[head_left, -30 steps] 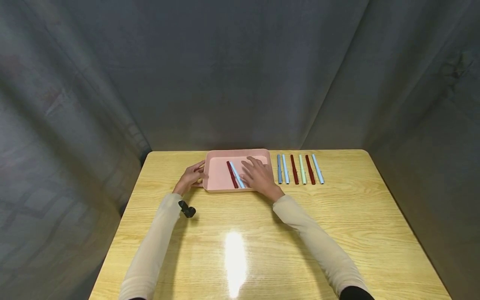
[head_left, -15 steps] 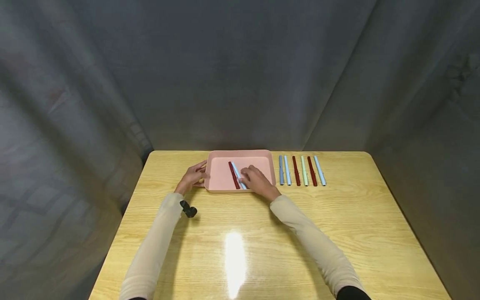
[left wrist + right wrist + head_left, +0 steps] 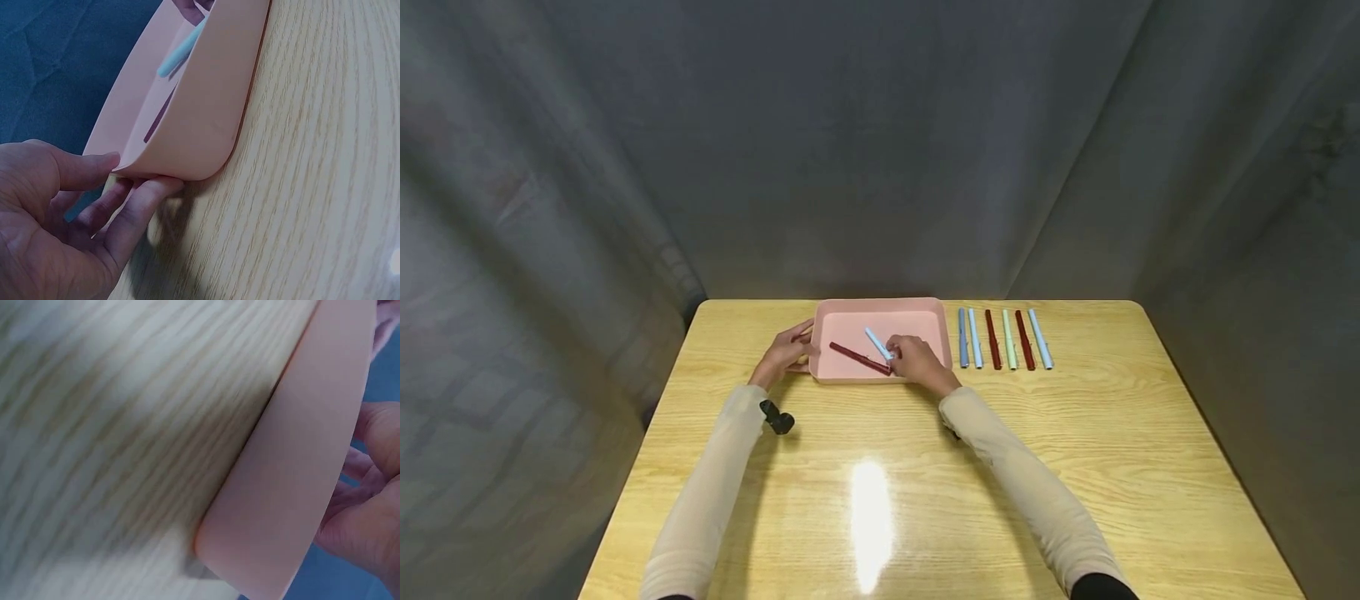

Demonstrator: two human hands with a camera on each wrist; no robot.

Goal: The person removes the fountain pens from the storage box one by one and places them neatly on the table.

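a pale blue pen (image 3: 877, 342) sits in the middle of the head view, tilted, one end raised above the floor of a pink tray (image 3: 925, 312). the right hand (image 3: 917, 364) has its fingers curled round the pen's lower end, just right of the tray's centre. beside it a dark red pen (image 3: 857, 357) lies slantwise on the tray floor, its right end close to the same hand; whether the fingers also touch it cannot be told. the left hand (image 3: 784, 353) grips the tray's left corner, thumb on the rim and fingers under the wall, as the left wrist view shows (image 3: 75, 212). the tray stands on a pale wooden table (image 3: 1075, 467), toward its far edge, just above the frame's middle. to the right of the tray, six pens (image 3: 1006, 339) lie side by side in a neat row on the table: blue-grey, pale blue, dark red, pale green, dark red, pale blue. judging by this, two pens are in the tray and six are outside it, so most of the work appears to be left. a small black object (image 3: 775, 417) shows at the left wrist. grey cloth hangs behind.
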